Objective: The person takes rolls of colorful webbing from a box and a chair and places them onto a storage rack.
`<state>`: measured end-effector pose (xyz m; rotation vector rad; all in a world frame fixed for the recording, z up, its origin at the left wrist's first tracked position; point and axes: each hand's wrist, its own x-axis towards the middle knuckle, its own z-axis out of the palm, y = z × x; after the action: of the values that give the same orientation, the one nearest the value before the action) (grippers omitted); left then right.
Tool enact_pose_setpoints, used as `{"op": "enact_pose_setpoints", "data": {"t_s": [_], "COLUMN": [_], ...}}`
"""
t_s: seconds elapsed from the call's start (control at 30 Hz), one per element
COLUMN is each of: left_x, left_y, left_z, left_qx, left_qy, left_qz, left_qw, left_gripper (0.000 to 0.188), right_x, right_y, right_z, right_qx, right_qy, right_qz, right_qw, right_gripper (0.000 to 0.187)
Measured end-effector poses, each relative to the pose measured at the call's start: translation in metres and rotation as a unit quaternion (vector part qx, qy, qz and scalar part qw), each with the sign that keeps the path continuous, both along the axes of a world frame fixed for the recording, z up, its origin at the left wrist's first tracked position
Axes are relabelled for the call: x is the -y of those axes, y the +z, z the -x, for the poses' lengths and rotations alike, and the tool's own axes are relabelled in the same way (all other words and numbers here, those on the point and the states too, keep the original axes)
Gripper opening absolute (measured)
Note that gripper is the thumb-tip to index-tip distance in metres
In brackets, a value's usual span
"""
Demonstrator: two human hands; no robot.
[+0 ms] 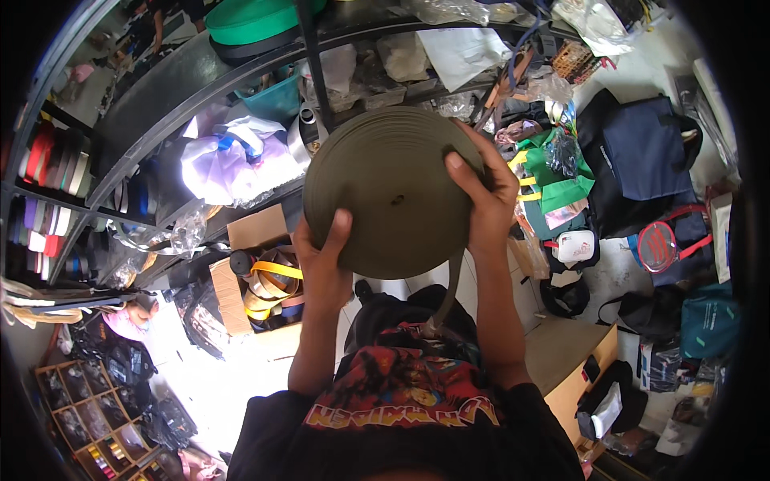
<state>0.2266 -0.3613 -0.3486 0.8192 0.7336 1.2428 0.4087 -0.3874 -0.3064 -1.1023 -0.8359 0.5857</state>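
Observation:
A large olive-green roll of webbing strap (385,184) is held up in front of me, its flat coiled side facing the camera. My left hand (321,260) grips its lower left rim, the thumb lying on the flat side. On the upper right rim, my right hand (491,188) holds it with the thumb pressed on the face and the fingers behind. A loose end of the strap (454,293) hangs from the roll's lower right edge toward my shirt. Most of my fingers are hidden behind the roll.
Dark metal shelves (172,80) carry bags and a green strap roll (253,20). A cardboard box (233,293) holds yellow and black straps. At right lie a green bag (561,172), a navy bag (650,152) and a small white pouch (574,247). A compartment rack (92,417) stands lower left.

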Motion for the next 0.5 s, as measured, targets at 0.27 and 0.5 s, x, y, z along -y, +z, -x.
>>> {"op": "enact_pose_setpoints", "data": {"t_s": [0.27, 0.5], "left_x": [0.001, -0.018], "left_y": [-0.002, -0.025], "left_z": [-0.036, 0.004], "left_qx": [0.142, 0.079], "left_qy": [0.301, 0.203], "left_qz": [0.127, 0.031], "left_qw": [0.934, 0.975], "left_gripper": [0.049, 0.046], "right_x": [-0.056, -0.086], "right_y": [-0.021, -0.007], "right_z": [0.058, -0.006], "right_qx": [0.024, -0.027], "right_qy": [-0.015, 0.179], "right_qz": [-0.022, 0.012], "right_qw": [0.999, 0.983], "right_gripper": [0.039, 0.038]}}
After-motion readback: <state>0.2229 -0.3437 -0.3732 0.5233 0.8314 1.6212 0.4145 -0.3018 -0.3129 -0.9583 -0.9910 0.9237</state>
